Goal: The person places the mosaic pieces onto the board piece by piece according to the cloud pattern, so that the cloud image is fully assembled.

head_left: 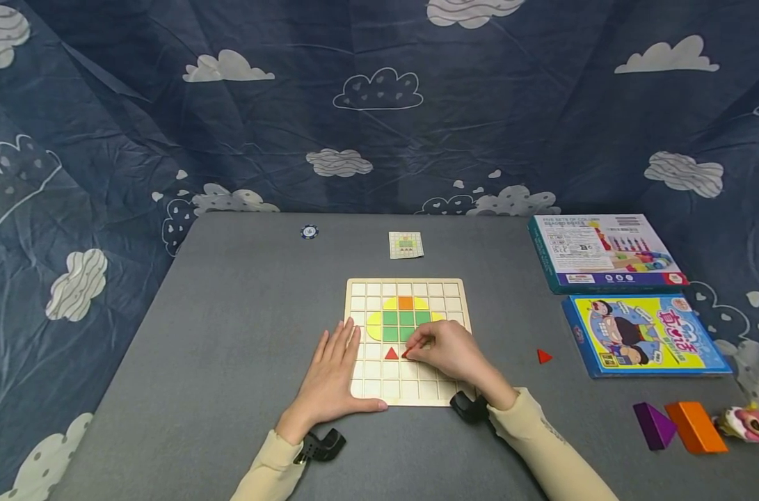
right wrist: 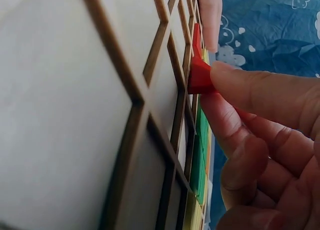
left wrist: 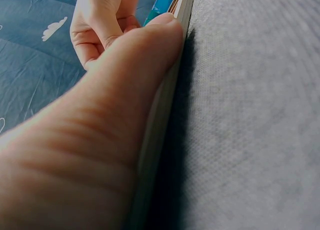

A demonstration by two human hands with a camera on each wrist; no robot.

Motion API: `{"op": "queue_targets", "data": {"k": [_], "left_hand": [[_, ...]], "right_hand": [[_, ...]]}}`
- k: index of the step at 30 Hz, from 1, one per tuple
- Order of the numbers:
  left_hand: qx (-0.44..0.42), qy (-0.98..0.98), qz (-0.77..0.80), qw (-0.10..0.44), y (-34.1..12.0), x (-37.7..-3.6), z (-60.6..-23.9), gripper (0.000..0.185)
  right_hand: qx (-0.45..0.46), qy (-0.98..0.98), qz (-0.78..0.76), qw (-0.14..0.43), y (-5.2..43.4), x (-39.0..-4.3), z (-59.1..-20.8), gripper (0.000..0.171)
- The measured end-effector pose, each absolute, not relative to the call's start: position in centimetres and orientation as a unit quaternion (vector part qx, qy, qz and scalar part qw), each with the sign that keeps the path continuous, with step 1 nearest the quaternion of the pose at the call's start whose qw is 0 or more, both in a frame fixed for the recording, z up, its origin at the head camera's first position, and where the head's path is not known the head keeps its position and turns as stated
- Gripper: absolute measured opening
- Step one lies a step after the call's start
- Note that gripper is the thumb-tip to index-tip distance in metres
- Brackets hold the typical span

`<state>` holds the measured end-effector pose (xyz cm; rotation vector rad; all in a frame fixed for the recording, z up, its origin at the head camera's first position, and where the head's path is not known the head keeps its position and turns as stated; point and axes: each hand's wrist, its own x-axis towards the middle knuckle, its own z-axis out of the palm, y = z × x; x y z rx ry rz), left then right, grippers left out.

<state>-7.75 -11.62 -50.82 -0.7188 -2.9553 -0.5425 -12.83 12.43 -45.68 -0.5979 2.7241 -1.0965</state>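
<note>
A wooden grid board (head_left: 369, 387) lies on the grey table. Green squares (head_left: 389, 318), an orange square (head_left: 405, 303) and yellow curved pieces (head_left: 374, 325) sit in its cells. One red triangle (head_left: 391, 354) is in a cell below the green ones. Beside it, my right hand (head_left: 448, 350) pinches another red triangle (right wrist: 201, 78) between thumb and fingers, down at the board's surface. My left hand (head_left: 334, 372) rests at the board's left edge with fingers straight, its thumb (left wrist: 160, 35) along the near edge.
A loose red triangle (head_left: 545, 356) lies right of the board. Two boxes, a white-and-teal one (head_left: 604, 250) and a blue one (head_left: 648, 334), stand farther right. Nearer are a purple block (head_left: 654, 426), an orange block (head_left: 696, 427) and a figurine (head_left: 750, 423). Behind lie a pattern card (head_left: 406, 245) and a chip (head_left: 309, 232).
</note>
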Motion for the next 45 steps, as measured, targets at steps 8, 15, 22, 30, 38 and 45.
{"op": "queue_targets", "data": {"k": [8, 15, 22, 30, 38, 45], "left_hand": [[-0.231, -0.957, -0.175, 0.026, -11.63, -7.76, -50.81, 0.128], [-0.234, -0.956, -0.174, 0.023, -11.58, -7.81, -50.77, 0.128], [-0.238, -0.954, -0.180, 0.027, -11.54, -7.76, -50.73, 0.127], [-0.237, -0.954, -0.179, 0.029, -11.59, -7.68, -50.77, 0.127], [-0.239, -0.954, -0.176, 0.034, -11.64, -7.69, -50.84, 0.127], [-0.238, -0.954, -0.177, 0.034, -11.68, -7.70, -50.88, 0.127]], "right_hand": [[-0.190, 0.912, -0.353, 0.089, 12.28, -12.91, -45.62, 0.009], [-0.174, 0.921, -0.338, 0.083, 12.13, -12.94, -45.58, 0.005], [-0.171, 0.926, -0.329, 0.069, 12.09, -12.98, -45.61, 0.008], [-0.157, 0.930, -0.322, 0.076, 11.92, -13.05, -45.66, 0.008], [-0.169, 0.923, -0.334, 0.088, 12.16, -12.99, -45.79, 0.007], [-0.189, 0.921, -0.332, 0.080, 12.59, -12.88, -45.99, 0.006]]}}
